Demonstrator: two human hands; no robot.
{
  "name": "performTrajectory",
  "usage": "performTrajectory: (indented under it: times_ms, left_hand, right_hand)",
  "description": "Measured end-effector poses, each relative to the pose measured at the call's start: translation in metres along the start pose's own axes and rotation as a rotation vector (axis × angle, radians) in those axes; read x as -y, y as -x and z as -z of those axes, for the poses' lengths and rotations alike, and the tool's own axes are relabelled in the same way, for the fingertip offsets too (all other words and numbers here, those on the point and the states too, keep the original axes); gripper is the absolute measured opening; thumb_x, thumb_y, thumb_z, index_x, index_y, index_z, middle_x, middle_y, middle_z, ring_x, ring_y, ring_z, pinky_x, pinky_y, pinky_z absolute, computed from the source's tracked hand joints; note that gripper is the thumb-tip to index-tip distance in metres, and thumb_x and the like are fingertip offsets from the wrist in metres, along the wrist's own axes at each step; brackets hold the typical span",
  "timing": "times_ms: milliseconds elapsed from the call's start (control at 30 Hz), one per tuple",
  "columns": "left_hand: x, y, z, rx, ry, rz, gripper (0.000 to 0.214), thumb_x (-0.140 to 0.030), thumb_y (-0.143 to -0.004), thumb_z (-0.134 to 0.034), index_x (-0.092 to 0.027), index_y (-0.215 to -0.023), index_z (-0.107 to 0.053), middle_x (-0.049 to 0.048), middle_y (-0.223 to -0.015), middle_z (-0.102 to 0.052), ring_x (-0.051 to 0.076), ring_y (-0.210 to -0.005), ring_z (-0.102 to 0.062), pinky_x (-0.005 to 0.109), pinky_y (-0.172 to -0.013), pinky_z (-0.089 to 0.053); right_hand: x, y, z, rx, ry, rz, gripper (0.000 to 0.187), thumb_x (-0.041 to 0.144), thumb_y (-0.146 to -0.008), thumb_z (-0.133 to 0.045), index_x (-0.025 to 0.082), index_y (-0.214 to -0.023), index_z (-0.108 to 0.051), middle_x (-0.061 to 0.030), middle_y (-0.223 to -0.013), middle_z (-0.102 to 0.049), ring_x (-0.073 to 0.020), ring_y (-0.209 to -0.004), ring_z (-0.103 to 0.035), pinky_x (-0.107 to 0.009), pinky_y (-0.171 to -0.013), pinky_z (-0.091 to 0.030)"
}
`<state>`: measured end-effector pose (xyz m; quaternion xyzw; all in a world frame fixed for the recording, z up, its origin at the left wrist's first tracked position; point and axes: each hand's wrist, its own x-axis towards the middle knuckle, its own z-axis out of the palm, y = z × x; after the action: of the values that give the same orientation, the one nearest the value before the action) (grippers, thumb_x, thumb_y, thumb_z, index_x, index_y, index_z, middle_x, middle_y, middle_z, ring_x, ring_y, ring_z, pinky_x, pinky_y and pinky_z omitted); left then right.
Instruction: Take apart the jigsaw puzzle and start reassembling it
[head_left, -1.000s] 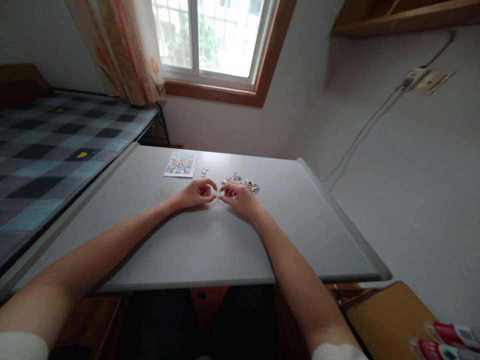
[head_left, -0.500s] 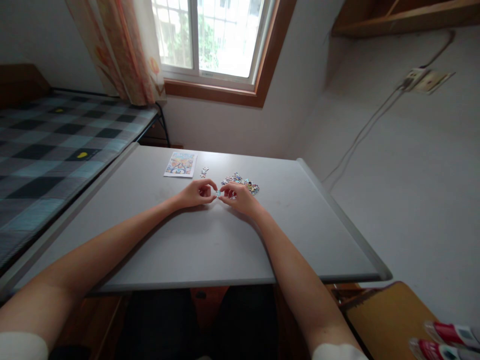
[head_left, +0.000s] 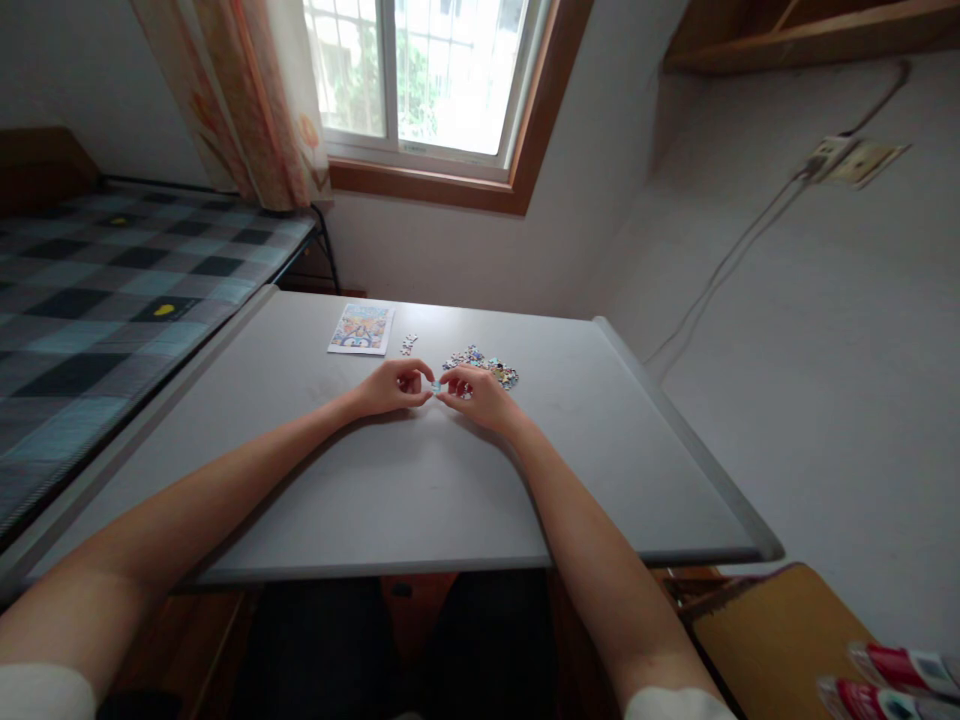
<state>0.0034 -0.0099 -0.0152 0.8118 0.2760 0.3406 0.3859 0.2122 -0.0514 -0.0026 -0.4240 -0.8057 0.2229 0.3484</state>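
My left hand [head_left: 391, 386] and my right hand [head_left: 475, 394] meet at the middle of the grey table [head_left: 420, 490]. Both pinch a small blue jigsaw piece [head_left: 436, 385] between their fingertips, just above the tabletop. A pile of several loose colourful jigsaw pieces [head_left: 484, 364] lies right behind my right hand. A few joined pieces [head_left: 408, 344] lie a little further back, left of the pile. The puzzle's reference picture card [head_left: 361, 328] lies flat at the table's far left.
A bed with a checked blue cover [head_left: 97, 300] runs along the table's left edge. A window with a curtain [head_left: 247, 100] is behind the table, a white wall on the right. A wooden chair seat [head_left: 780, 640] stands at lower right.
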Motion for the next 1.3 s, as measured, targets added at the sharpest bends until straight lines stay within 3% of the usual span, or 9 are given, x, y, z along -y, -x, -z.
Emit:
performTrajectory:
  times_ms: [1300]
  left_hand:
    - [-0.0042, -0.0011, 0.0023, -0.037, -0.047, -0.017, 0.020, -0.026, -0.073, -0.066, -0.010, -0.086, -0.067, -0.0068, -0.049, -0.045, 0.004, -0.046, -0.035, 0.017, -0.045, -0.029]
  right_hand:
    - [-0.0073, -0.0005, -0.0037, -0.026, -0.047, -0.025, 0.018, 0.028, -0.078, -0.068, 0.017, -0.091, -0.066, -0.0012, -0.076, -0.061, -0.0115, -0.067, -0.056, -0.025, -0.065, -0.046]
